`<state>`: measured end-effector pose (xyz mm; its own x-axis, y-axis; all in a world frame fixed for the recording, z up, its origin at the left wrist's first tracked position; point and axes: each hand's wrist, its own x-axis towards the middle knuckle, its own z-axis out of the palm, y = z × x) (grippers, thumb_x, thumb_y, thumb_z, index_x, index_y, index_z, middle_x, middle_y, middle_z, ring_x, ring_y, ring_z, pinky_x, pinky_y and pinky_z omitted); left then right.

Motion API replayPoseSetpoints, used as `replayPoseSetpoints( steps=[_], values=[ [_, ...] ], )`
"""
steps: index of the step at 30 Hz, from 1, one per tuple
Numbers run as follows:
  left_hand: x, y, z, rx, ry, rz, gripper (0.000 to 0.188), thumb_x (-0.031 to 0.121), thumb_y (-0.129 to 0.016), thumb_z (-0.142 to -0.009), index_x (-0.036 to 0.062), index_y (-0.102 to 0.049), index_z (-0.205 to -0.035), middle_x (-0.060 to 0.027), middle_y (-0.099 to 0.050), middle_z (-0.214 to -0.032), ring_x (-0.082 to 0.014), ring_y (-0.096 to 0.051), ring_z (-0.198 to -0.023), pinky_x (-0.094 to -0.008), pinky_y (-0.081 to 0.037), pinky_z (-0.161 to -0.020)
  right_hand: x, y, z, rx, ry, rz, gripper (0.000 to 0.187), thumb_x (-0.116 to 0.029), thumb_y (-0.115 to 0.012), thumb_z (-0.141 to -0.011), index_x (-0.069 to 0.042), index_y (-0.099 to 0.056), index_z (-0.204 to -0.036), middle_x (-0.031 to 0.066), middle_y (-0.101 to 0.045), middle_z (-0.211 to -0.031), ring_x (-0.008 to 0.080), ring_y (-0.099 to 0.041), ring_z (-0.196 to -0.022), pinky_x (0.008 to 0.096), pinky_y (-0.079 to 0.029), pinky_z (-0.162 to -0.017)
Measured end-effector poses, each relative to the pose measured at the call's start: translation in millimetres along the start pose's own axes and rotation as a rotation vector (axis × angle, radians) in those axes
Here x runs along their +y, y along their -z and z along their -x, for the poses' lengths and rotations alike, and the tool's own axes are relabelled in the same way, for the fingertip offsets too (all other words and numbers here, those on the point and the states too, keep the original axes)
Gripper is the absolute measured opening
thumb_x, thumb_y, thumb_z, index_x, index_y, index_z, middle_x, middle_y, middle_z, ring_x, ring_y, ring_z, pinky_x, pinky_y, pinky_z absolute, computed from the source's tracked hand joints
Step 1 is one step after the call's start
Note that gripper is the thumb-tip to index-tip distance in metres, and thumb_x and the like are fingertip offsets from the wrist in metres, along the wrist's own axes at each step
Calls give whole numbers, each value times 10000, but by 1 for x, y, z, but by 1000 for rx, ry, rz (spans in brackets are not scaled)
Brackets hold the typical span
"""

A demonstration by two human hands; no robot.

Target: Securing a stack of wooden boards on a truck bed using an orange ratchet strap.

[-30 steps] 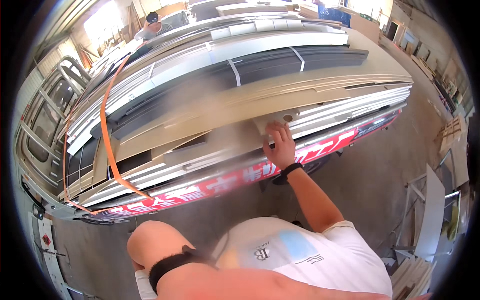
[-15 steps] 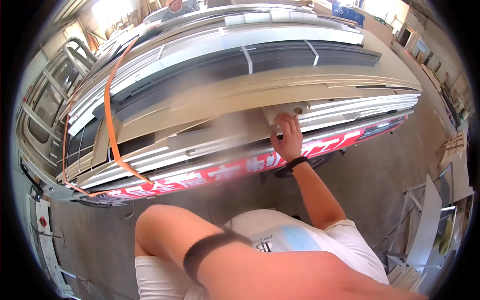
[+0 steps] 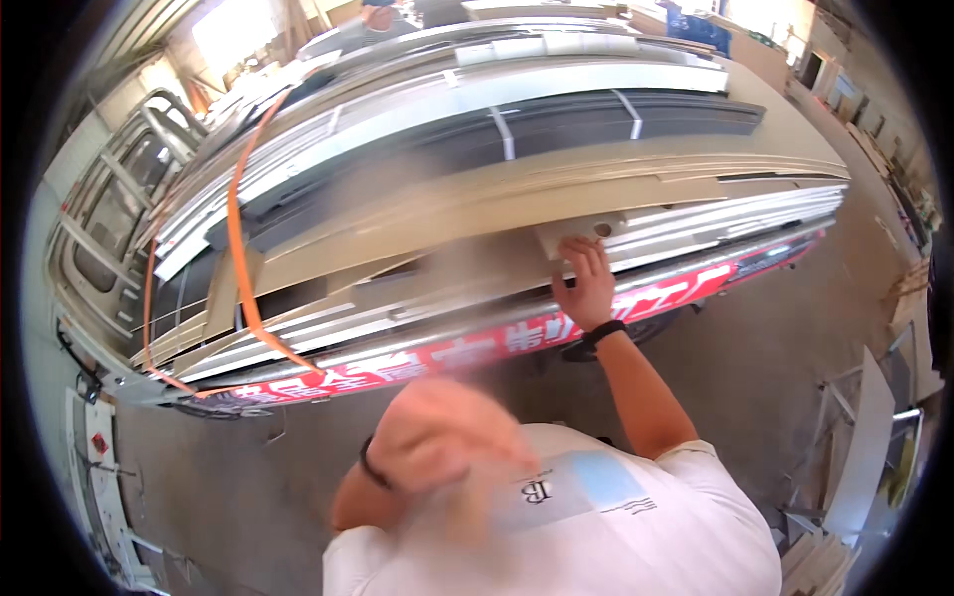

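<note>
My right hand (image 3: 586,283) reaches to the near side of a loaded stack of boards. Its fingers rest at the edge of a pale panel (image 3: 558,236) with a round hole, thumb apart, and I see no grip on it. My left hand (image 3: 447,437) is raised in front of my chest, bent at the wrist and smeared by motion. Whether it holds anything cannot be made out. Thin white boards (image 3: 735,211) are layered beside my right hand. Brown sheets (image 3: 517,204) lie above them, and dark strip-bound boards (image 3: 566,124) lie farther back.
An orange strap (image 3: 241,268) crosses the load at left. A red banner (image 3: 477,348) with white characters runs along the vehicle's near side. Grey metal frames (image 3: 109,199) stand at far left. Leaning panels (image 3: 860,447) are at right. A person (image 3: 373,25) is beyond the load.
My left arm has swung back from across the lower view, bringing its hand before my chest. My right hand stays at the panel's edge. The view has shifted slightly.
</note>
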<state>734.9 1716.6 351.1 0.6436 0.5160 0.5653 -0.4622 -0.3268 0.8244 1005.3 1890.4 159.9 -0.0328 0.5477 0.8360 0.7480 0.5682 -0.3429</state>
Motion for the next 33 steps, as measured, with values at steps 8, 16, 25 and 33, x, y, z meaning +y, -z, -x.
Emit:
replayPoseSetpoints(
  steps=[8,16,25,33],
  values=[
    [-137,20,148,38,702,-1147,445,389,-592,-1051,68,-676,-1348,-184,-703,-1315,-350,-669,-1214,-421,-523,-1035,2,-4,6,-17,-22,0,407,-47,-732,-782,-92,-641,-1176,102,-666,-1267,375,-593,-1272,612,-373,-1182],
    [-129,-17,164,54,970,-448,516,372,-551,-1059,83,-569,-1486,-151,-666,-1406,-298,-633,-1301,-387,-462,-1116,-3,-8,3,-12,-25,1,424,-47,-727,-777,-90,-635,-1189,110,-662,-1268,374,-588,-1293,618,-352,-1198],
    [-138,-29,182,304,954,374,731,496,-532,-1067,25,-386,-1607,-126,-440,-1638,-242,-378,-1525,-379,-291,-1253,5,-6,9,-19,-41,-22,453,-58,-725,-779,-88,-640,-1222,107,-652,-1288,368,-563,-1315,615,-360,-1199],
    [-120,-38,139,225,809,291,828,553,-540,-1048,15,-319,-1637,-126,-360,-1686,-250,-300,-1566,-385,-237,-1275,10,5,6,-45,-44,-61,452,-77,-740,-780,-91,-644,-1222,95,-645,-1299,366,-554,-1321,609,-366,-1196]
  ],
)
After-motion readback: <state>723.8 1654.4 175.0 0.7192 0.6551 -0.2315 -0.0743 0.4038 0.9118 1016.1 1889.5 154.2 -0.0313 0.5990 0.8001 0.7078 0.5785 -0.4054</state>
